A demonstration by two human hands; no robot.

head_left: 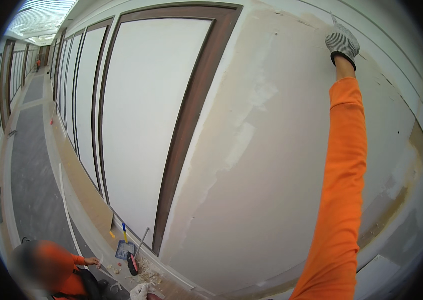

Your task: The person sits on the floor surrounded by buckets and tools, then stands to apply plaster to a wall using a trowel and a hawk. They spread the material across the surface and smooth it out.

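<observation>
My right hand (342, 42), in a grey knitted glove with a black cuff, reaches up to the top of the wall panel (271, 165), my orange sleeve crossing the panel. Its fingers look closed, and a thin pale tip sticks up past them; what it belongs to is hard to make out. The panel is beige and grey, with whitish patches, small holes and a ragged upper edge by the hand. At the lower edge shows a white-gloved hand (142, 290), apparently my left hand, cut off by the picture; its fingers are unclear.
A co-worker (54, 267) in orange is low at the lower left, one hand near a pale strip. By the wall's foot lie a blue dustpan (125, 249), a red-and-black tool (132, 263) and scraps (149, 272). Dark wood frames (186, 120) line the corridor (34, 155).
</observation>
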